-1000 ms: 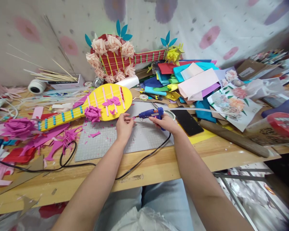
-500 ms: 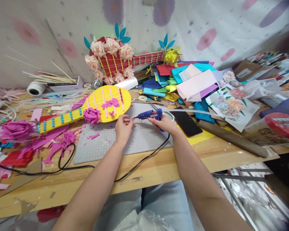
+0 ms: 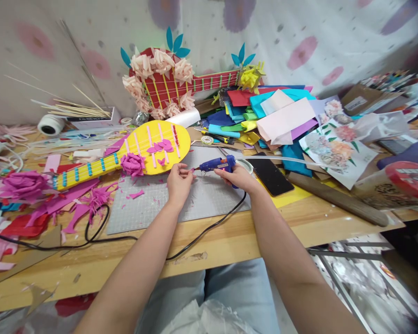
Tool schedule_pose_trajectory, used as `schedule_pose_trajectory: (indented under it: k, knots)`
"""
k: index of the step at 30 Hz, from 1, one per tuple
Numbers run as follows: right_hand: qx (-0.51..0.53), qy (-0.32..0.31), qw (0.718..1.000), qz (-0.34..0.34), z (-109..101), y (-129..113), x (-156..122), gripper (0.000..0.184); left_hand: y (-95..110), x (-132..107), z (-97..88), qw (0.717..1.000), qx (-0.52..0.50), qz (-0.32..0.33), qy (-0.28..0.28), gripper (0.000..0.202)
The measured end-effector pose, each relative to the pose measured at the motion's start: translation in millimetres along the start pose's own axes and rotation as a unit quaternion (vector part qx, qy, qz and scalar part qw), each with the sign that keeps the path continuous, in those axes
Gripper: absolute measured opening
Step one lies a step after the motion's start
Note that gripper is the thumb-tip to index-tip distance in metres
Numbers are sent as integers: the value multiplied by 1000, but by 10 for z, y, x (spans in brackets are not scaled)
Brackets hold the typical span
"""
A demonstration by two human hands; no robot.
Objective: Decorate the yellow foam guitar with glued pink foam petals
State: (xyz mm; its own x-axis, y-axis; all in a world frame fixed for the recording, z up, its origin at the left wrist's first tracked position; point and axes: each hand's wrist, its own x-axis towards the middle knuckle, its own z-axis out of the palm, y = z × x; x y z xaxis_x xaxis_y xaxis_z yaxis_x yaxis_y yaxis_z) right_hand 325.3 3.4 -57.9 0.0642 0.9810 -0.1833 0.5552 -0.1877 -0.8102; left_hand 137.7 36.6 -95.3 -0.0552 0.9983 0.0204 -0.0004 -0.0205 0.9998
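Note:
My right hand point(image 3: 237, 174) is wrapped round a blue hot glue gun point(image 3: 214, 164), with a long clear glue stick point(image 3: 282, 159) reaching out of its back. The nozzle points left at the fingertips of my left hand point(image 3: 180, 181). Those fingers are pinched on a small pink piece point(image 3: 192, 170), mostly hidden by them. Both hands are above a grey cutting mat point(image 3: 135, 215) strewn with pink scraps. Just behind my left hand lies a yellow paper guitar point(image 3: 181, 141) with pink strips, a pink paper rose point(image 3: 133, 164) and pink petals on it.
A red paper guitar point(image 3: 212, 82) with peach flowers leans at the back. Coloured paper point(image 3: 285, 116) is piled to its right. A phone point(image 3: 271, 175), a wooden stick point(image 3: 337, 198) and a tub point(image 3: 397, 185) lie rightward. The gun's black cord point(image 3: 209, 232) crosses the table front.
The hands, glue gun and pink piece keep nearly the same positions, nozzle still at the left fingertips. The whole view has shifted very slightly.

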Motion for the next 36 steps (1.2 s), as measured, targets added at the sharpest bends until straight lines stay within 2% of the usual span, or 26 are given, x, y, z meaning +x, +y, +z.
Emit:
schedule_pose_trajectory:
  k: [16,22,26,29,33,36]
  knots:
    - [2,8,1000,-5,4,23,22,51,14,-7,-7,1000,9,4,-3,26]
    - [13,64,997,34,58,-11,51,51,24,-41,-44,1000,-11,20,-17,31]
    - [32,114,992,51,192,-18,164,50,137,-68,-69,999,-22,40,-8,33]
    - [-43,143,988,45,284,-36,255,53,281,-65,-94,999,-25,40,-11,36]
    - [-128,157,979,29,341,-62,312,56,466,-10,-187,998,-4,26,-50,37]
    - [-155,148,977,-2,309,-78,267,51,557,54,-315,994,56,39,-86,34]
